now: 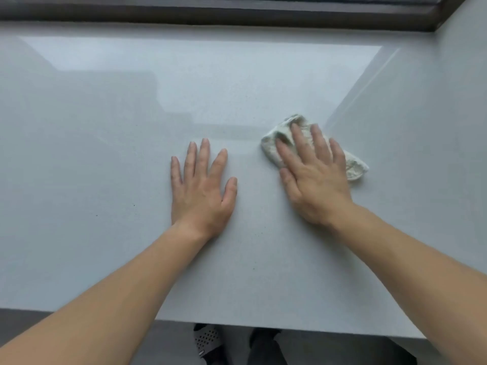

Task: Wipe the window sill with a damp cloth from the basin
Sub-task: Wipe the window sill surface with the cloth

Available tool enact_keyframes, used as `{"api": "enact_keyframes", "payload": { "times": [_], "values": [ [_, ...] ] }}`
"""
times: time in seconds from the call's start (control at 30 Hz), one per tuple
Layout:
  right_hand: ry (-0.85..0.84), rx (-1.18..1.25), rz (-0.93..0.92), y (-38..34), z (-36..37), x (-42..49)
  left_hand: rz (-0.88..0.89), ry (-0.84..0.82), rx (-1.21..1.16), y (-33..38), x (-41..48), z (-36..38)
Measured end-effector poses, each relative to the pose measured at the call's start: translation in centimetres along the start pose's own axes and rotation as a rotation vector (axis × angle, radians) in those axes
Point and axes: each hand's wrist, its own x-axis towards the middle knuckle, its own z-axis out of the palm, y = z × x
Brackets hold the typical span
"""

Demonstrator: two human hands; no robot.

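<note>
Since the cloth [271, 143] is only pinned flat and not gripped, entries run as follows.

Item 1, right hand [313, 180]: palm down on the cloth, fingers straight and slightly spread, pressing. None curl round it.

Item 2, left hand [200, 185]: flat on the bare window sill [105, 154], fingers straight with small gaps, holding nothing.

Item 3, cloth: pale, bunched, on the sill's right half near the side wall [434, 127], well short of the dark window frame [210, 14].

Risks, as judged:
- The cloth may skid out from under the palm on a fast stroke, since the sill is glossy and there is no grip.
- The bunched wad gives narrow contact, so streaks or missed bands are likely.
- The far strip by the frame and the rt corner are a stretch to reach and could be skipped.
- The left palm may leave prints where it rests.
- Dark specks near the front edge could stay if passes stop short.

Not determinable:
- Basin: not in view.
- Cloth dampness cannot be told, and approx. half the wad is under the hand.
- Glare masks which areas are wet. A faint band beside the cloth may be a wet trail – unconfirmed.
- The sill's left end is cut off.
- Below the front edge is a perforated slipper [207, 341] – partly cropped, and the other foot is too dark to make out.
</note>
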Motion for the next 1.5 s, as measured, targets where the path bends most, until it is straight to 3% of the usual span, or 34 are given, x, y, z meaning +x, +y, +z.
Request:
{"api": "enact_keyframes", "payload": {
  "times": [0.07, 0.1, 0.23, 0.33, 0.43, 0.53, 0.63, 0.73, 0.8, 0.9, 0.97, 1.1, 1.23, 1.37, 1.5],
  "values": [
    [-0.056, -0.002, -0.235, 1.2, -0.5, -0.4, -0.01, 0.03, -0.01, 0.1, 0.3, -0.1],
    [-0.065, 0.011, -0.266, 2.5, -0.9, 0.7, -0.019, 0.047, -0.021, 0.3, 0.5, -0.1],
    [-0.003, 0.027, 0.048, 6.1, -1.8, 7.7, -0.025, 0.072, -0.1, 1.8, 2.1, -0.6],
    [0.036, 0.047, 0.231, 4.0, -1.6, 10.5, -0.031, 0.05, -0.133, 3.2, 5.3, -0.5],
    [0.009, 0.02, -0.054, 2.6, -1.3, 9.1, -0.091, 0.032, -0.083, 4.0, 7.3, 0.2],
    [-0.058, 0.004, -0.309, 5.7, -2.6, 9.8, -0.083, 0.044, 0.006, 4.2, 7.1, 0.7],
    [-0.016, 0.019, -0.098, 8.3, -3.4, 14.6, -0.084, 0.043, 0.01, 4.3, 7.2, 0.7],
    [0.032, 0.044, 0.161, 5.7, -3.1, 17.9, -0.08, 0.074, 0.001, 4.6, 7.4, 0.6],
    [0.027, 0.038, 0.06, 3.4, -2.7, 17.9, -0.085, 0.093, -0.01, 4.8, 7.5, 0.6],
    [-0.014, 0.026, -0.268, 3.7, -3.0, 18.1, -0.109, 0.129, -0.034, 5.5, 8.1, 0.7],
    [-0.014, 0.029, -0.325, 5.4, -3.5, 19.5, -0.047, 0.145, -0.056, 6.8, 8.6, 0.8],
    [0.015, 0.047, -0.147, 9.5, -4.1, 20.8, 0.078, 0.068, -0.133, 10.7, 10.1, 1.1],
    [0.036, 0.085, 0.096, 15.3, -4.4, 18.7, 0.071, -0.014, 0.038, 11.5, 10.3, 2.0],
    [0.073, 0.103, 0.349, 13.6, -3.9, 17.9, 0.068, -0.016, 0.056, 11.6, 10.4, 2.1],
    [0.032, 0.068, 0.063, 11.4, -2.9, 13.2, 0.068, -0.031, 0.075, 11.7, 10.4, 1.9]
  ]
}}
